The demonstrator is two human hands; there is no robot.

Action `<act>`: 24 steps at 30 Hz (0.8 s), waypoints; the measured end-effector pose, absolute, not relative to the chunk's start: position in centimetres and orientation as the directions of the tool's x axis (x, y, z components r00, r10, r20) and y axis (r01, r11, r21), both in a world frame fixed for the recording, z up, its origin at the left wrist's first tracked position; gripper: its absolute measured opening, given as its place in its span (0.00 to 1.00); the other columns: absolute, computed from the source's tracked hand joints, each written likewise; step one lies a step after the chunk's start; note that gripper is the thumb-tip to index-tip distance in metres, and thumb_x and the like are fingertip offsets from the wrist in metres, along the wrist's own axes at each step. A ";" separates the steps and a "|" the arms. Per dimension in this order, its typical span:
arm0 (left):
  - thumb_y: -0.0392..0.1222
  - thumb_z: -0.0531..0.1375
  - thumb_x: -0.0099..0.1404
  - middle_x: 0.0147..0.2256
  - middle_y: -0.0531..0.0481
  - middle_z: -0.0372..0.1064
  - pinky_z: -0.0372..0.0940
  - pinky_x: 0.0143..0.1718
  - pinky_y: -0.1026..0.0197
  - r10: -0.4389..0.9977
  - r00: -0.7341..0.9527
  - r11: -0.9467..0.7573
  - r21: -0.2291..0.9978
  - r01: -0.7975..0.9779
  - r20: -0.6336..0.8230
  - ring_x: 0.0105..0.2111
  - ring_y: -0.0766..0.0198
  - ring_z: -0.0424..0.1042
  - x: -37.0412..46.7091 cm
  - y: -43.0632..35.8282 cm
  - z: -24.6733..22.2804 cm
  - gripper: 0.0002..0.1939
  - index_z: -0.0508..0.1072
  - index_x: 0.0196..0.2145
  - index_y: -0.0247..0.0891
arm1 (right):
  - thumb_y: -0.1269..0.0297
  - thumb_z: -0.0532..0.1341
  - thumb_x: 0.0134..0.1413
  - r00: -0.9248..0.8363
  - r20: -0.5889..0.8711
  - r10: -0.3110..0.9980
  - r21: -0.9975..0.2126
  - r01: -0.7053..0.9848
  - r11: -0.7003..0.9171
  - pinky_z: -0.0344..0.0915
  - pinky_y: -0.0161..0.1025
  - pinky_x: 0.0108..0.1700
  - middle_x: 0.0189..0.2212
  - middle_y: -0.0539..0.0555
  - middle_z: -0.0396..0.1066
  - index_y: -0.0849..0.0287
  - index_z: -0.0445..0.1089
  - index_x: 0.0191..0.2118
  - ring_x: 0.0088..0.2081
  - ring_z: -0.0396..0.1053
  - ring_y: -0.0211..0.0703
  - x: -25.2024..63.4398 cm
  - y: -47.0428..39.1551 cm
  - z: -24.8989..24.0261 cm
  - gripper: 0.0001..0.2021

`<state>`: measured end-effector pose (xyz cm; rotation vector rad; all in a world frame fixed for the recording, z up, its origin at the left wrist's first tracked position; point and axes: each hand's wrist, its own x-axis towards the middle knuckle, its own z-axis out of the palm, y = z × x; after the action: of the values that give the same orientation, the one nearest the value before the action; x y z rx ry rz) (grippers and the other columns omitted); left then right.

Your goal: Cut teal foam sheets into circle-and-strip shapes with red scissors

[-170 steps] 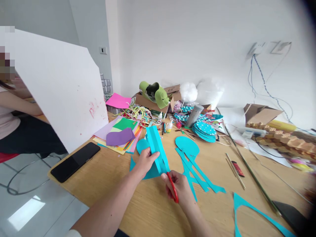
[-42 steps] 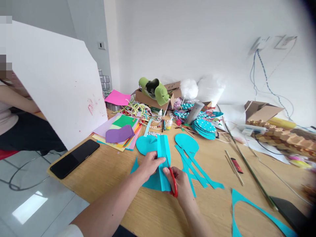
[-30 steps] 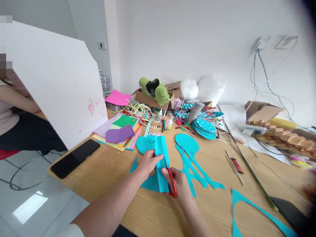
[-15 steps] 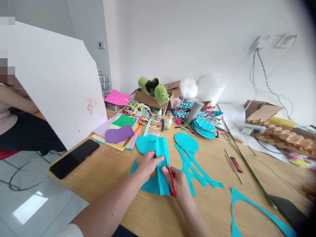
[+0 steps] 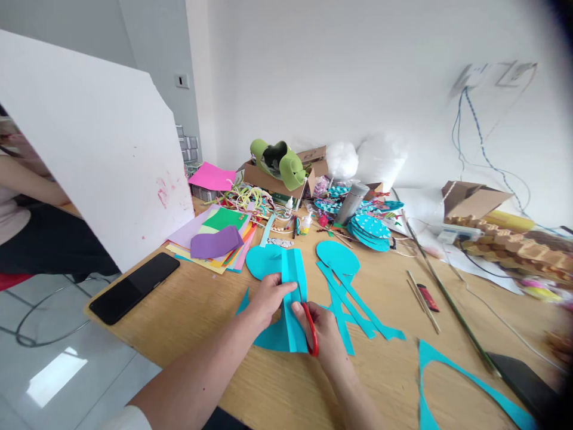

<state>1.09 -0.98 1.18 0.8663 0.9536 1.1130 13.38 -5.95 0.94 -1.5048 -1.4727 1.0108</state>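
Note:
My left hand (image 5: 270,298) pinches a folded sheet of turquoise paper (image 5: 290,269) near its middle, thumb on top. In my right hand (image 5: 323,328) is a pair of scissors with red handles (image 5: 313,334), and its fingers are closed round them. The blades lie at the paper's right-hand part, just right of my left thumb, and are partly hidden. Behind the sheet lies a turquoise rounded piece (image 5: 259,261). A turquoise paper disc (image 5: 338,257) rests to the right, with cut turquoise strips (image 5: 358,307) below it.
A black phone (image 5: 134,289) lies at the table's left edge. Coloured sheets (image 5: 217,242) are stacked beyond it, beside a white board (image 5: 102,143). A curved turquoise offcut (image 5: 470,373), thin sticks (image 5: 423,301) and a long rod (image 5: 447,292) lie rightward. A person sits behind the board.
Hands, scissors and folded paper look almost unchanged. The whole view has shifted very slightly.

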 end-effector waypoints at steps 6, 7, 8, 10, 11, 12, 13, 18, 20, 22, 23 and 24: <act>0.42 0.65 0.47 0.28 0.49 0.73 0.61 0.33 0.61 0.961 0.204 0.242 0.920 -0.309 -0.185 0.30 0.62 0.68 1.2 -1.2 1.4 0.10 0.74 0.27 0.34 | 0.34 0.58 0.43 0.011 -0.055 0.998 -0.947 0.316 -0.055 0.47 0.33 0.19 0.16 0.45 0.51 0.57 0.56 0.20 0.19 0.48 0.33 13.4 -6.0 1.2 0.28; 0.42 0.65 0.47 0.28 0.49 0.73 0.60 0.33 0.61 0.958 0.214 0.249 0.921 -0.300 -0.189 0.29 0.62 0.68 1.3 -1.2 1.4 0.10 0.74 0.27 0.34 | 0.34 0.58 0.43 0.008 -0.071 0.997 -0.952 0.298 -0.071 0.47 0.33 0.19 0.15 0.45 0.52 0.57 0.56 0.20 0.18 0.48 0.33 13.4 -6.0 1.2 0.28; 0.42 0.65 0.46 0.27 0.49 0.73 0.60 0.33 0.61 0.957 0.217 0.254 0.922 -0.293 -0.195 0.29 0.63 0.68 1.3 -1.3 1.4 0.09 0.74 0.26 0.35 | 0.34 0.59 0.43 0.008 -0.081 0.997 -0.956 0.282 -0.080 0.47 0.33 0.19 0.15 0.45 0.52 0.57 0.56 0.20 0.18 0.48 0.33 13.5 -6.0 1.3 0.27; 0.41 0.65 0.46 0.26 0.50 0.72 0.59 0.32 0.61 0.956 0.213 0.259 0.921 -0.289 -0.202 0.28 0.64 0.67 1.4 -1.3 1.4 0.08 0.73 0.25 0.35 | 0.36 0.60 0.43 0.008 -0.083 0.996 -0.964 0.253 -0.082 0.47 0.33 0.19 0.15 0.45 0.52 0.57 0.56 0.19 0.18 0.48 0.33 13.5 -6.0 1.3 0.27; 0.41 0.65 0.46 0.26 0.50 0.72 0.59 0.32 0.61 0.956 0.213 0.258 0.920 -0.294 -0.201 0.27 0.64 0.66 1.5 -1.3 1.3 0.08 0.73 0.24 0.35 | 0.36 0.60 0.44 0.007 -0.079 0.997 -0.967 0.241 -0.078 0.47 0.33 0.19 0.15 0.45 0.51 0.57 0.56 0.19 0.18 0.48 0.32 13.5 -6.0 1.3 0.27; 0.41 0.65 0.46 0.26 0.50 0.71 0.59 0.32 0.61 0.957 0.214 0.257 0.919 -0.301 -0.197 0.27 0.64 0.66 1.5 -1.3 1.3 0.09 0.73 0.24 0.35 | 0.37 0.60 0.44 0.005 -0.077 0.997 -0.970 0.232 -0.076 0.46 0.33 0.19 0.15 0.45 0.51 0.57 0.56 0.19 0.18 0.48 0.32 13.5 -6.0 1.3 0.26; 0.42 0.65 0.46 0.26 0.50 0.71 0.59 0.32 0.61 0.957 0.216 0.257 0.917 -0.305 -0.196 0.28 0.64 0.66 1.5 -1.3 1.2 0.09 0.73 0.24 0.35 | 0.37 0.60 0.44 0.002 -0.077 0.997 -0.972 0.225 -0.075 0.46 0.33 0.19 0.15 0.45 0.51 0.57 0.56 0.19 0.18 0.47 0.32 13.5 -6.0 1.4 0.26; 0.42 0.66 0.46 0.27 0.50 0.71 0.59 0.33 0.61 0.953 0.227 0.266 0.914 -0.307 -0.202 0.29 0.63 0.67 1.5 -1.3 0.9 0.10 0.73 0.26 0.35 | 0.37 0.60 0.45 0.005 -0.074 0.997 -0.970 0.232 -0.073 0.45 0.33 0.20 0.15 0.44 0.50 0.57 0.56 0.20 0.19 0.47 0.32 13.4 -6.0 1.5 0.27; 0.43 0.66 0.46 0.27 0.50 0.71 0.59 0.33 0.61 0.952 0.227 0.271 0.910 -0.313 -0.206 0.29 0.63 0.67 1.5 -1.3 0.9 0.10 0.73 0.26 0.35 | 0.36 0.59 0.45 0.004 -0.064 0.998 -0.969 0.238 -0.063 0.46 0.33 0.20 0.16 0.45 0.51 0.57 0.56 0.20 0.19 0.47 0.32 13.4 -6.0 1.6 0.27; 0.42 0.66 0.46 0.27 0.50 0.71 0.59 0.33 0.61 0.951 0.225 0.279 0.906 -0.319 -0.214 0.29 0.64 0.67 1.6 -1.3 0.8 0.10 0.73 0.26 0.35 | 0.36 0.58 0.45 0.002 -0.061 0.998 -0.968 0.245 -0.060 0.46 0.33 0.20 0.16 0.45 0.51 0.57 0.57 0.20 0.19 0.48 0.33 13.4 -6.1 1.7 0.27; 0.42 0.66 0.46 0.27 0.50 0.71 0.59 0.32 0.61 0.950 0.225 0.281 0.904 -0.323 -0.215 0.29 0.64 0.66 1.6 -1.3 0.8 0.10 0.73 0.26 0.35 | 0.36 0.58 0.46 0.003 -0.065 0.998 -0.966 0.249 -0.063 0.46 0.33 0.20 0.16 0.45 0.51 0.57 0.57 0.21 0.19 0.48 0.32 13.4 -6.1 1.7 0.27; 0.42 0.66 0.46 0.27 0.50 0.71 0.59 0.32 0.61 0.950 0.229 0.281 0.902 -0.327 -0.213 0.29 0.64 0.66 1.6 -1.3 0.7 0.10 0.73 0.26 0.35 | 0.36 0.58 0.46 0.004 -0.069 0.998 -0.965 0.253 -0.067 0.45 0.33 0.20 0.16 0.45 0.51 0.57 0.56 0.21 0.19 0.48 0.32 13.3 -6.1 1.7 0.27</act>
<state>1.56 -1.27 0.72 0.8473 0.9221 1.0413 13.35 -6.09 1.75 -1.4460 -1.3661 1.1325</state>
